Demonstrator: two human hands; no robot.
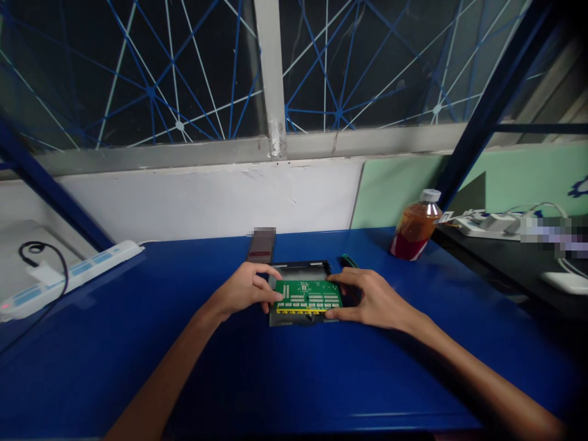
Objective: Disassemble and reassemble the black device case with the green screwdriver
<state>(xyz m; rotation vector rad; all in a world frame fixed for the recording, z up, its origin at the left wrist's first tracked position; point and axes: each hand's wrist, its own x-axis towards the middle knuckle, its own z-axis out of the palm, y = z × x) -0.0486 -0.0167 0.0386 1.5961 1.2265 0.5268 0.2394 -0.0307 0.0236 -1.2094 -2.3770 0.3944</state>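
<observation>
Between my two hands is a green circuit board (305, 293) with a row of yellow parts along its near edge. It is over a dark, shallow metal case (298, 320) on the blue table; whether it rests inside or is held just above, I cannot tell. My left hand (250, 288) grips the board's left edge between thumb and fingers. On the other side, my right hand (362, 297) holds the right edge, thumb at the near corner and fingers at the far one. Just behind my right hand lies a green and black tool (349, 261), partly hidden.
A dark phone-like slab (261, 245) stands behind the case. At the right is a bottle of amber drink (417, 225). A white power strip (78, 275) with a black cable lies on the left of the blue table (257, 380). More sockets (496, 223) sit far right.
</observation>
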